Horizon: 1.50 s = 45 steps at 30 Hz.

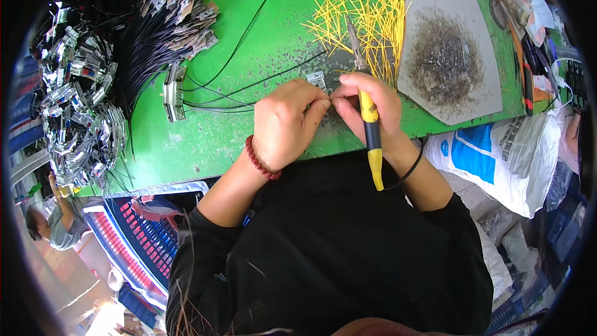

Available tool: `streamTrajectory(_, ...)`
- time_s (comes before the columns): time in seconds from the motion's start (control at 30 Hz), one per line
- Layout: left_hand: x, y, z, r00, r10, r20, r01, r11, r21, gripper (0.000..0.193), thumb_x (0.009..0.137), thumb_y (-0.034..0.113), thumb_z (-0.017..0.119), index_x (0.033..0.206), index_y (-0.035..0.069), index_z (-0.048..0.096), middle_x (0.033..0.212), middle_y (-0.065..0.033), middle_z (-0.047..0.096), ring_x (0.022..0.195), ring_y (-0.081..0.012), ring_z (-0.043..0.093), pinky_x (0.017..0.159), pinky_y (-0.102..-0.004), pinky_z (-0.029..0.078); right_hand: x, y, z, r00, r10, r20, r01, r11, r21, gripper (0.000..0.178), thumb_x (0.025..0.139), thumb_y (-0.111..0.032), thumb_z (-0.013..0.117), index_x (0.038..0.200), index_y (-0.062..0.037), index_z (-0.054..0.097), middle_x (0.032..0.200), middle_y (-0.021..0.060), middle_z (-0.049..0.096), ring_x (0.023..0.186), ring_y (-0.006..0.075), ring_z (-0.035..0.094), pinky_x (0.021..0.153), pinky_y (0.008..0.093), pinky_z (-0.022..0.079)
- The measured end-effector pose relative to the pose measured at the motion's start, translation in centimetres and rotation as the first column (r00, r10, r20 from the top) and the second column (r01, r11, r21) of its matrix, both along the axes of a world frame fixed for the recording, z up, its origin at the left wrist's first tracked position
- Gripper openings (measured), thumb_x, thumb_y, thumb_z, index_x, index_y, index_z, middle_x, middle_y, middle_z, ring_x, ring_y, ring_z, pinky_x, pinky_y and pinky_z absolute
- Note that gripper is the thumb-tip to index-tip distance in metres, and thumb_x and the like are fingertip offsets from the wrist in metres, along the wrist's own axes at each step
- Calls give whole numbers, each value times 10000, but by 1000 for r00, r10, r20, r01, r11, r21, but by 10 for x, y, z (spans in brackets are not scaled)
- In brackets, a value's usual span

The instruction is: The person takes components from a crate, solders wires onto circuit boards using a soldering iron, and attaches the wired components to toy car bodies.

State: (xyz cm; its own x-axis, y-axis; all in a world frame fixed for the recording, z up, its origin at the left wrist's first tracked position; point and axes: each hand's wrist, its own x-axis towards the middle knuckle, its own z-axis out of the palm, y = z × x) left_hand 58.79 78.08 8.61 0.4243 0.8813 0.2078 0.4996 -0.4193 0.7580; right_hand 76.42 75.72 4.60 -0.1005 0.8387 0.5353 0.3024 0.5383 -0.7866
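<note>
My right hand [387, 109] is wrapped round a yellow and black soldering iron [373, 134], its metal tip pointing away from me over the table. Thumb and fingertips of that hand come close to those of my left hand [286, 118], which is closed in a pinch. Black wires [217, 109] run from a silver metal connector strip [174, 92] on the left into my left hand. What lies right between the fingertips is too small to make out. Just beyond them sits a small silvery part [316, 79].
Yellow thin sticks [373, 25] lie scattered beyond my right hand, beside a grey board [420, 81] covered in dark residue. Bundled wired parts [180, 12] and a heap of metal connectors [81, 99] fill the left of the green table [249, 37]. A white sack [522, 162] stands at right.
</note>
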Motion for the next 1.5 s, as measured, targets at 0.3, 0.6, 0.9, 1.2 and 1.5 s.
streamTrajectory(0.3, 0, -1, -7, 999, 38, 33, -42, 990, 131, 76, 749, 7, 688, 794, 26, 630, 750, -106, 614, 670, -278, 615, 582, -346, 494, -5, -7, -4, 959, -137, -248, 104, 984, -144, 375, 758, 90, 685, 1098, -22, 573, 843, 99, 681, 730, 153, 690, 627, 250, 549)
streamTrajectory(0.6, 1, -1, -7, 997, 78, -7, -76, 991, 106, 80, 758, -20, 676, 805, 8, 618, 777, -125, 619, 703, -288, 614, 621, -345, 493, -4, -2, 0, 981, -118, -156, 117, 993, -12, 337, 774, 75, 677, 1086, -4, 579, 880, 119, 680, 739, 190, 701, 635, 268, 555)
streamTrajectory(0.9, 7, 12, -24, 989, 37, -141, 8, 953, 302, 148, 693, -20, 694, 797, 32, 602, 877, -122, 625, 798, -306, 604, 703, -394, 503, 71, -39, 28, 963, -198, -185, 153, 961, -229, 516, 917, -375, 604, 1211, 48, 579, 889, 126, 673, 636, 152, 641, 603, 256, 495)
streamTrajectory(1.2, 7, 6, -23, 983, -54, -176, 114, 931, 348, 161, 691, -44, 707, 816, 5, 619, 889, -128, 631, 772, -301, 611, 665, -370, 514, 187, -62, 12, 629, -693, -351, 653, 717, -245, 75, 794, -32, 542, 857, -5, 571, 672, 19, 541, 557, 78, 505, 546, 205, 387)
streamTrajectory(1.5, 11, 2, -19, 994, 13, -107, 6, 986, 168, 109, 733, -54, 666, 815, -3, 615, 895, -157, 646, 793, -301, 621, 697, -357, 513, 203, -51, 0, 661, -700, -271, 665, 713, -222, 59, 802, 16, 527, 847, 3, 563, 687, 35, 554, 517, 68, 488, 491, 181, 352)
